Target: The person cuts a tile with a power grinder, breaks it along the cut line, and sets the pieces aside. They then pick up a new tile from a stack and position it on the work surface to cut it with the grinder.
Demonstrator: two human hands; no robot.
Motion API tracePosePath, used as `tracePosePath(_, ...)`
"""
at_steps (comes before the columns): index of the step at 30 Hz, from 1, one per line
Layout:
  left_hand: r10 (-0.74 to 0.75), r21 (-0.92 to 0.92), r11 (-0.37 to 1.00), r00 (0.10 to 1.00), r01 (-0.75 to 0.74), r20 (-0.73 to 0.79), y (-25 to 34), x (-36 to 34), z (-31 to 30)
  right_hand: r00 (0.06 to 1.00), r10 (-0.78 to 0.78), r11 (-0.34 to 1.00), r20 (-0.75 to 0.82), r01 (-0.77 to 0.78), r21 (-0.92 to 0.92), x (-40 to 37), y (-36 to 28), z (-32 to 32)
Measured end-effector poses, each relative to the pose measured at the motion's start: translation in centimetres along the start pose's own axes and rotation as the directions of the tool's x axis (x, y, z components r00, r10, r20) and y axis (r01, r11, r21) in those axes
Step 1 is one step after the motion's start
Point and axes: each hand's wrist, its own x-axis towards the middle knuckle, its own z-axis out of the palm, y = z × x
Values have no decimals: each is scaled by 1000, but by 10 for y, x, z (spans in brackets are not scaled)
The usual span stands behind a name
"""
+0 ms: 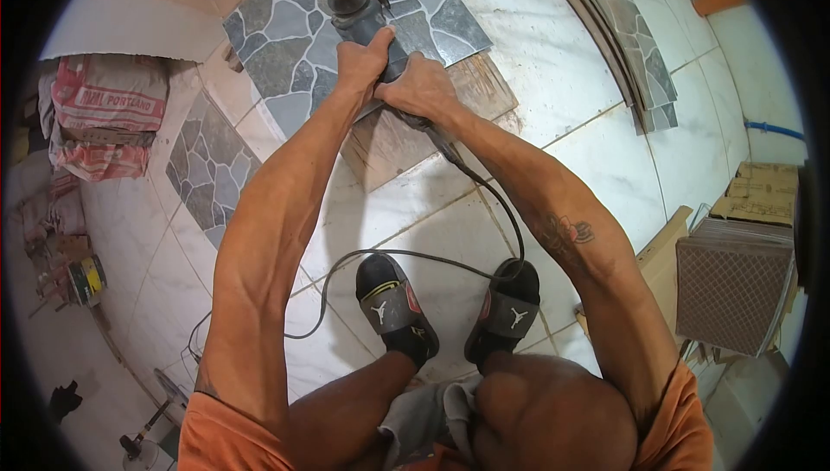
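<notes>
Grey corded angle grinder [350, 6] gripped in both hands over a blue-grey stone-pattern floor tile [281, 47]
Left hand [363, 60] and right hand [421, 86] both close tight around the grinder's rear body, touching each other; the tile lies on a brown wooden board [415, 147] whose near corner juts past the tile's edge onto white marble-look floor [596, 160]. A black cable [493, 199] runs back between two black sandals [396, 307]. Bare floor runs right of the board up to a stack of patterned tiles [635, 47]; a second loose tile [203, 168] lies to the left, apart
</notes>
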Motion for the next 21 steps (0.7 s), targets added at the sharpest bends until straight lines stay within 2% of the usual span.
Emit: tracePosePath(21, -1, -5, 1000, 1000, 1, -2, -5, -10, 4, 1000, 0, 1000, 30, -1, 30, -13, 5, -4)
